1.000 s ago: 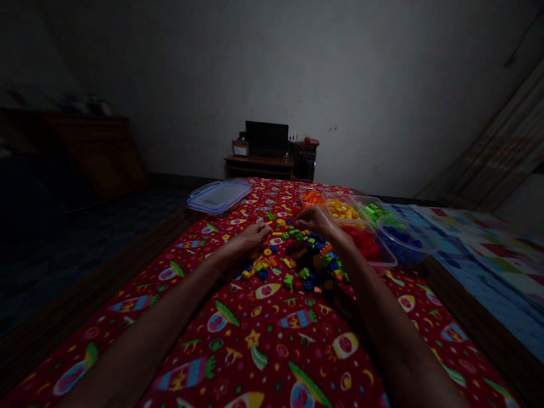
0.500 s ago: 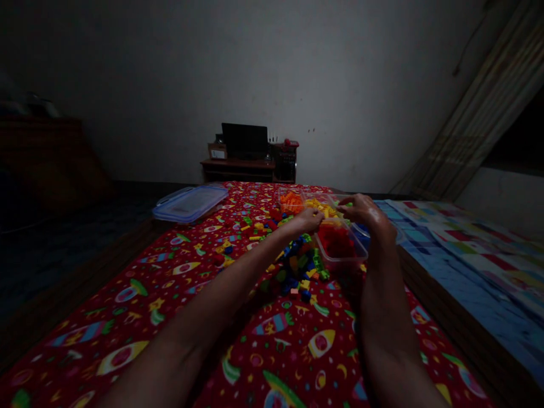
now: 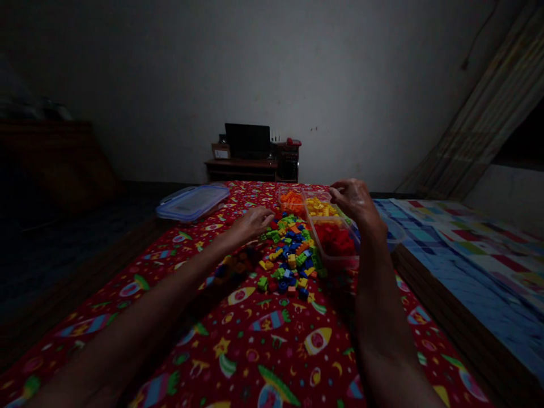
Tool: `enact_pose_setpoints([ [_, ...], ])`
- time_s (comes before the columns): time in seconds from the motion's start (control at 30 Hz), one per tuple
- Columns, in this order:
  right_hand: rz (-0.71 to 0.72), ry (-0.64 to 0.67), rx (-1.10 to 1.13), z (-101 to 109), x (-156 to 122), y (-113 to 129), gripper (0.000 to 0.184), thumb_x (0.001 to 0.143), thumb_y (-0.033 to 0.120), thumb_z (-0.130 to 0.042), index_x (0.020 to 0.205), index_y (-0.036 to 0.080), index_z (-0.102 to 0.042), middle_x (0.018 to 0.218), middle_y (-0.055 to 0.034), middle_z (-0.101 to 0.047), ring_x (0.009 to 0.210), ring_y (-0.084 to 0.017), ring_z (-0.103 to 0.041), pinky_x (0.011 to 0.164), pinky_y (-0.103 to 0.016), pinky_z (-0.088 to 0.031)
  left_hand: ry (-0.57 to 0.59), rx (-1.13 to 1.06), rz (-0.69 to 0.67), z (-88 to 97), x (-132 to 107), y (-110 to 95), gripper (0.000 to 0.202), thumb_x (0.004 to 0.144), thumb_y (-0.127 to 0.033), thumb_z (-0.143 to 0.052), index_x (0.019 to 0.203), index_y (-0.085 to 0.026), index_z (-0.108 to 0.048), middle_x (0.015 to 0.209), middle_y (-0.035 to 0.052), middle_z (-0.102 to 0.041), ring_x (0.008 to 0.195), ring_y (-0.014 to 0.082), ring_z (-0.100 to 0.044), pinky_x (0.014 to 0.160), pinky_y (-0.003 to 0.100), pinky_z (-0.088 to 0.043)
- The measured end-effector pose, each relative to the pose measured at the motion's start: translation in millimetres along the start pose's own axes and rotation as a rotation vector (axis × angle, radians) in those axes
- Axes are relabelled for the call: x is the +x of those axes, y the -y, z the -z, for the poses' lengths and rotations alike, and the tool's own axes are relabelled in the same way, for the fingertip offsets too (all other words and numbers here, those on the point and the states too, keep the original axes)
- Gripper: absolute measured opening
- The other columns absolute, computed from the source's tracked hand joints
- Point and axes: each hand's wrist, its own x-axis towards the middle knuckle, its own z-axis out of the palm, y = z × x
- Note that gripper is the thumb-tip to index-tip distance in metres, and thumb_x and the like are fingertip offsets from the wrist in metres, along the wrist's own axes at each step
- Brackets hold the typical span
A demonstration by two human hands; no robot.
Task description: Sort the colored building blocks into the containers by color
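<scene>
Left hand [image 3: 251, 223] at the brick pile [image 3: 291, 256], right hand [image 3: 356, 201] above the yellow tub [image 3: 307, 206], either hand's grasp too dim to tell.

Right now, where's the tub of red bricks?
Head view, right of centre: the red-brick tub sits just right of the loose brick pile, near the right hand, yellow tub behind it.

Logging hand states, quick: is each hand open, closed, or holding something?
Left hand: at the brick pile, grip cannot be told.
Right hand: above the trays, cannot be told.
</scene>
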Motion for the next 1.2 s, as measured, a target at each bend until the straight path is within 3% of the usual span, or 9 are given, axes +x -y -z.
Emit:
enact_pose_setpoints([
  [0.23,0.174,0.105,-0.023,-26.9,-2.5,32.8,0.024,0.086,0.021,-0.047,0.089,0.013,-0.07,0.08,-0.0119,-0.068,0.072,-0.016,-0.061,0.063,-0.025,-0.038,0.009,0.003,0.315,9.4,-135.7,72.3,0.057,0.092,-0.049,-0.023,0.132,-0.017,-0.046,0.135,0.0119,-0.051,0.126,0.0247,-0.044,0.106,0.042,-0.033],
  [0.33,0.249,0.155,-0.034,-34.6,-6.9,49.2,0.021,0.084,0.019,-0.048,0.082,0.014,-0.069,0.076,-0.0094,-0.065,0.065,-0.013,-0.055,0.059,-0.024,-0.033,0.068,-0.016,0.474,0.1,-171.3,71.2,0.066,0.092,-0.054,-0.017,0.145,-0.015,-0.025,0.148,0.0144,-0.034,0.135,0.0286,-0.033,0.108,0.047,-0.031],
  [0.43,0.279,0.201,-0.06,-37.7,-11.3,63.1,0.02,0.082,0.016,-0.049,0.078,0.015,-0.068,0.071,-0.0068,-0.063,0.059,-0.011,-0.047,0.056,-0.025,-0.028,0.164,-0.04,0.417,-8.6,-182.8,52.7,0.081,0.088,-0.061,-0.027,0.149,-0.014,-0.005,0.154,0.0162,-0.018,0.14,0.0313,-0.022,0.11,0.047,-0.027],
  [0.53,0.291,0.218,-0.084,-40.7,-13.8,70.8,0.022,0.084,0.017,-0.046,0.08,0.015,-0.068,0.069,-0.0057,-0.061,0.056,-0.009,-0.041,0.055,-0.025,-0.024,0.185,-0.043,0.296,-17.9,-175.3,26.5,0.104,0.078,-0.068,-0.047,0.148,-0.016,0.01,0.157,0.016,-0.002,0.142,0.0336,-0.006,0.112,0.047,-0.023],
  [0.63,0.313,0.231,-0.095,-46.4,-13.9,72.3,0.025,0.086,0.018,-0.043,0.079,0.015,-0.067,0.067,-0.0054,-0.059,0.055,-0.009,-0.038,0.054,-0.026,-0.022,0.14,-0.07,0.242,-33.0,-155.4,6.6,0.101,0.08,-0.066,-0.046,0.148,-0.018,0.011,0.156,0.0162,0.008,0.142,0.0325,0.0,0.113,0.049,-0.02],
  [0.87,0.333,0.244,-0.131,-52.3,-12.5,67.9,0.026,0.086,0.018,-0.042,0.079,0.014,-0.067,0.068,-0.0058,-0.06,0.054,-0.009,-0.038,0.054,-0.027,-0.021,0.135,-0.194,0.192,-60.5,-92.8,-7.7,0.079,0.083,-0.062,-0.044,0.145,-0.016,-0.026,0.153,0.0149,-0.022,0.141,0.0306,-0.02,0.113,0.043,-0.024],
  [1.0,0.325,0.273,-0.143,-62.0,-11.0,66.2,0.027,0.086,0.017,-0.041,0.082,0.014,-0.068,0.071,-0.0078,-0.063,0.057,-0.01,-0.044,0.055,-0.026,-0.024,0.003,-0.294,0.234,-33.6,-62.3,7.7,0.052,0.094,-0.046,-0.023,0.115,-0.017,-0.061,0.123,0.0083,-0.062,0.114,0.0221,-0.056,0.099,0.036,-0.043],
  [1.1,0.328,0.312,-0.139,-81.1,-13.0,69.5,0.026,0.085,0.015,-0.042,0.088,0.015,-0.067,0.078,-0.0092,-0.066,0.065,-0.013,-0.052,0.057,-0.025,-0.027,-0.182,-0.141,0.287,-11.9,-48.4,40.0,0.037,0.09,-0.035,-0.038,0.1,-0.014,-0.067,0.106,0.0087,-0.069,0.101,0.0219,-0.06,0.093,0.035,-0.045],
  [1.2,0.347,0.394,-0.151,-104.3,-20.9,76.5,0.028,0.086,0.013,-0.04,0.09,0.016,-0.067,0.081,-0.0101,-0.067,0.069,-0.016,-0.057,0.058,-0.026,-0.029,-0.155,-0.077,0.262,-8.8,-42.9,72.7,0.032,0.085,-0.026,-0.044,0.105,-0.015,-0.067,0.108,0.0092,-0.068,0.103,0.0219,-0.06,0.094,0.035,-0.044],
])
